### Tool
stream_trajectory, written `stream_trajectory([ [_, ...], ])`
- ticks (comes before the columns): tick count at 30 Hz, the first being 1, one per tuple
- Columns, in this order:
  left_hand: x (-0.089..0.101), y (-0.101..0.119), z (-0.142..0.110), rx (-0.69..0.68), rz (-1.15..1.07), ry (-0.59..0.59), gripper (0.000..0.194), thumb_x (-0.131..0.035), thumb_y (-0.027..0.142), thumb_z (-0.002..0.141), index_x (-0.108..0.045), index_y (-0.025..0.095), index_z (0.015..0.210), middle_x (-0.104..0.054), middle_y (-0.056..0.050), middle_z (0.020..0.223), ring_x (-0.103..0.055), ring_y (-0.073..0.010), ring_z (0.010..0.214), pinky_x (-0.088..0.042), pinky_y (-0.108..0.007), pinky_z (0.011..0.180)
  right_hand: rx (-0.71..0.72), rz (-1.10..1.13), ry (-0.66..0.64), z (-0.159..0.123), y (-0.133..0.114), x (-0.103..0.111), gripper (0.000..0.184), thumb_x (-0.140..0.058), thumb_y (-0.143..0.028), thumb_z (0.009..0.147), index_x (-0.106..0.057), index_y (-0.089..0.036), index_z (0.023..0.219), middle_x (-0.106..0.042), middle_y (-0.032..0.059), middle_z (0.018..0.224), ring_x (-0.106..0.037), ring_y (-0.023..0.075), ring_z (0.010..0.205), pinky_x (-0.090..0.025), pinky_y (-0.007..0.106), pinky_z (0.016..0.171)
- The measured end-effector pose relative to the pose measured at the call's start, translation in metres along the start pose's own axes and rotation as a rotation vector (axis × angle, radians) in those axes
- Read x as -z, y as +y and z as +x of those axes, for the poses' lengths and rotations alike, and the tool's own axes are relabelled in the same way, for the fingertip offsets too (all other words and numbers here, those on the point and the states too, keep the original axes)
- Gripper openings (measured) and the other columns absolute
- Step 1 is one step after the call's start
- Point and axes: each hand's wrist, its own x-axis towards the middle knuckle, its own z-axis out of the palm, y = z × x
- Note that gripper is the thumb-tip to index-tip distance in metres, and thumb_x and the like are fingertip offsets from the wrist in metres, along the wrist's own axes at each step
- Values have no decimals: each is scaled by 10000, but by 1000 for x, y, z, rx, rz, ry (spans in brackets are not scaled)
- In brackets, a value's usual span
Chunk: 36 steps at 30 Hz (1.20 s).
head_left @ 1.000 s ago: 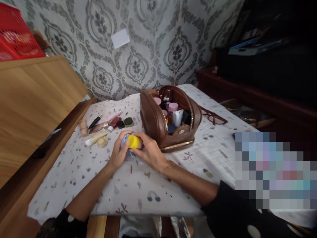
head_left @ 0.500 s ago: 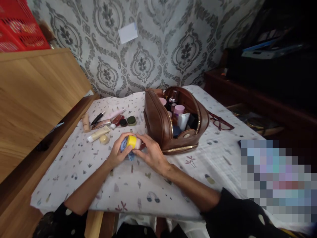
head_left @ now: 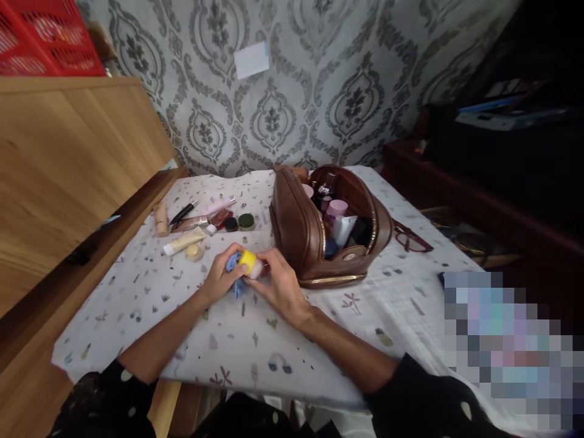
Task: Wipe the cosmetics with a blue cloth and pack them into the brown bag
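Between my two hands, above the cloth-covered table, is a small jar (head_left: 249, 263) with a yellow band or lid and a pale pinkish body. My left hand (head_left: 223, 275) is closed around its yellow end and also holds a crumpled blue cloth (head_left: 238, 286), part of which hangs below the fingers. The fingers of my right hand (head_left: 283, 289) curve round the pale end of the jar. Just beyond my right hand stands a brown leather cosmetic bag (head_left: 296, 225), unzipped at the top, with pink-lidded jars (head_left: 337, 208) and a white tube (head_left: 344, 230) inside.
Several cosmetics lie left of the bag, including a cream tube (head_left: 185, 241), a round yellowish pot (head_left: 194, 252) and a dark green-lidded jar (head_left: 246, 222). Glasses (head_left: 410, 236) rest right of the bag. A wooden panel (head_left: 86, 134) borders the left side; a pixelated patch covers the lower right.
The view has shifted slightly, moving the scene a little to the right. The jar has tilted between my hands, its pale end now lower. Both hands keep their hold.
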Motion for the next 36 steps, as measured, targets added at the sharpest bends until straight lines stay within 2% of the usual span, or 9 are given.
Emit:
stream_trajectory([
  [3,1,-2,1,-37,-1,2,630,-485,796,824,-566,180,922,-514,13,713,-442,-143,627,-375,-259,589,-12,18,-6,1,-2,2,266,-714,-245,832,-571,-205,1053,-600,45,959,-607,185,781,-545,307,678],
  [5,2,-4,2,-77,13,23,663,-414,794,863,-588,176,1026,-566,-16,804,-499,-167,697,-418,-280,653,-34,48,-8,3,-5,2,277,-736,-244,814,-584,-199,1042,-617,40,950,-605,177,766,-541,300,675],
  [10,7,-8,2,-115,12,128,594,-297,642,987,-540,210,1316,-637,-79,1105,-594,-220,982,-465,-340,898,-110,136,-13,9,-9,3,310,-757,-257,792,-643,-160,1063,-673,52,947,-625,180,785,-535,305,711],
  [15,13,5,1,-176,68,-21,524,-446,540,984,-523,198,1374,-600,-102,1306,-554,-250,1191,-407,-359,1055,-198,221,-28,11,-7,4,346,-709,-356,826,-677,-133,1090,-706,70,934,-649,194,787,-539,317,713],
  [19,15,11,0,-153,105,-106,498,-516,539,952,-568,176,1290,-633,-93,1196,-593,-247,1062,-458,-330,931,-225,273,-32,10,-3,3,384,-694,-433,839,-682,-145,1093,-721,74,931,-662,205,805,-556,334,745],
  [26,12,2,3,-90,93,-59,434,-508,556,945,-608,180,1137,-618,-24,904,-557,-174,780,-445,-278,718,-148,253,-8,10,-2,4,411,-771,-299,750,-673,-171,1128,-690,90,1063,-645,202,874,-547,317,724],
  [28,11,2,3,-93,82,-64,418,-507,542,952,-602,182,1141,-612,-21,906,-550,-167,773,-441,-275,716,-169,262,-11,9,-3,4,409,-749,-319,769,-655,-170,1138,-687,83,1034,-639,198,854,-538,325,731],
  [33,12,10,-1,-113,73,-94,441,-513,521,962,-570,186,1243,-627,-41,1009,-563,-171,810,-447,-275,756,-327,430,-93,8,-6,5,509,-596,-513,887,-520,-163,1249,-632,-7,730,-618,169,657,-507,312,637],
  [36,12,14,-2,-154,85,-110,456,-512,516,963,-573,180,1265,-636,-65,1087,-590,-196,897,-459,-286,817,-449,616,-170,8,-8,4,497,-525,-607,907,-514,-179,1158,-614,-29,642,-572,135,527,-464,271,531],
])
